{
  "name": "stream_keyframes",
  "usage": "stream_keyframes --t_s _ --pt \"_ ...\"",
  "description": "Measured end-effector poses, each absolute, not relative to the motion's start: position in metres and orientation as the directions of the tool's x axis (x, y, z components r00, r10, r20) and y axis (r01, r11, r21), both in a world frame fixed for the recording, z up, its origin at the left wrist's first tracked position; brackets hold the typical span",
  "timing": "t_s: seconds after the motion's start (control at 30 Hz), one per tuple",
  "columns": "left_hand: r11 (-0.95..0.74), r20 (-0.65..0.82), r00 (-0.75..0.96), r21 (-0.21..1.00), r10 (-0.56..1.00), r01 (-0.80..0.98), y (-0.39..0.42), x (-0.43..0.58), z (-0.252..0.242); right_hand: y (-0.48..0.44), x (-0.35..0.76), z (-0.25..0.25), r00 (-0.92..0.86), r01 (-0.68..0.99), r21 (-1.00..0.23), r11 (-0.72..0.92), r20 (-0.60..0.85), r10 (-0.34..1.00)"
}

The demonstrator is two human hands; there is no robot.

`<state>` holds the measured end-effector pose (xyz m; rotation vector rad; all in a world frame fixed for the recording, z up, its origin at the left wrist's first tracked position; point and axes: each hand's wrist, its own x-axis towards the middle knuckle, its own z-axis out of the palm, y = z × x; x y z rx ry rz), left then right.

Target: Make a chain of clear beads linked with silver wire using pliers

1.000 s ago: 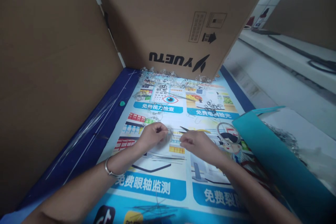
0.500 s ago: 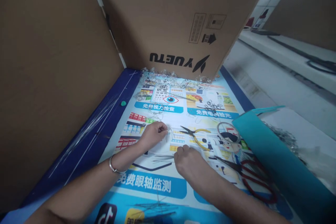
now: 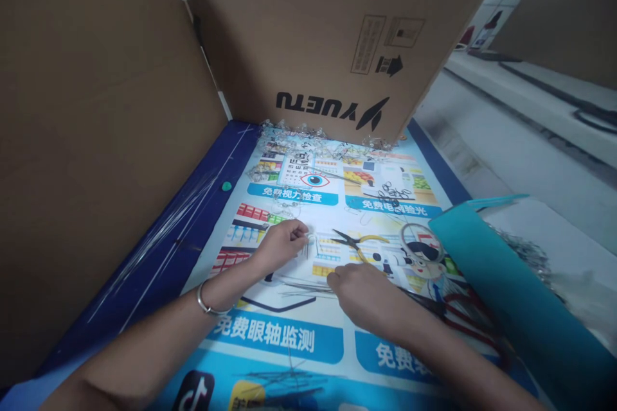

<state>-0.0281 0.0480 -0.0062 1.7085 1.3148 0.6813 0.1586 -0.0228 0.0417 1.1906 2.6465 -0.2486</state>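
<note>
Right hand (image 3: 365,298) has moved down off the yellow-handled pliers (image 3: 355,244), which lie uncovered right of centre. Its fingers curl by straight, thin metal wires (image 3: 308,286); whether they grip one, I cannot tell. The left hand (image 3: 282,245) keeps its fingers pinched on a bent, slender wire (image 3: 307,248), mid-frame. Lower right, a teal-sided box (image 3: 511,295) holds tangled metal (image 3: 530,252).

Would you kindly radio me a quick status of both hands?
Left hand pinching bent wire. Right hand beside straight wires, grip unclear. Yellow-handled pliers lying just beyond it.
</note>
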Motion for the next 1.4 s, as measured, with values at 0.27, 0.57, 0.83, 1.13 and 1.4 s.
stream_keyframes --t_s 0.27,0.57,0.83,1.13,1.4 --pt "-0.464 0.005 0.632 0.685 0.775 0.562 0.047 -0.043 0.038 -0.01 0.167 0.057 -0.59 0.8 -0.107 0.59 -0.317 0.743" --pt "-0.811 -0.058 0.845 0.253 0.531 0.527 0.026 -0.041 0.058 -0.004 0.172 0.057 -0.565 0.82 -0.114 0.561 -0.324 0.759" --pt "-0.816 0.022 0.819 0.11 0.574 0.568 0.017 -0.034 0.048 -0.01 0.163 0.052 -0.566 0.821 -0.052 0.568 -0.204 0.799" --pt "-0.812 0.013 0.816 0.116 0.578 0.572 0.013 -0.026 0.047 -0.013 0.159 0.044 -0.541 0.839 -0.049 0.542 -0.18 0.822" --pt "-0.797 -0.007 0.803 0.115 0.596 0.593 0.01 -0.027 0.041 -0.01 0.154 0.043 -0.494 0.869 -0.092 0.487 -0.246 0.834"
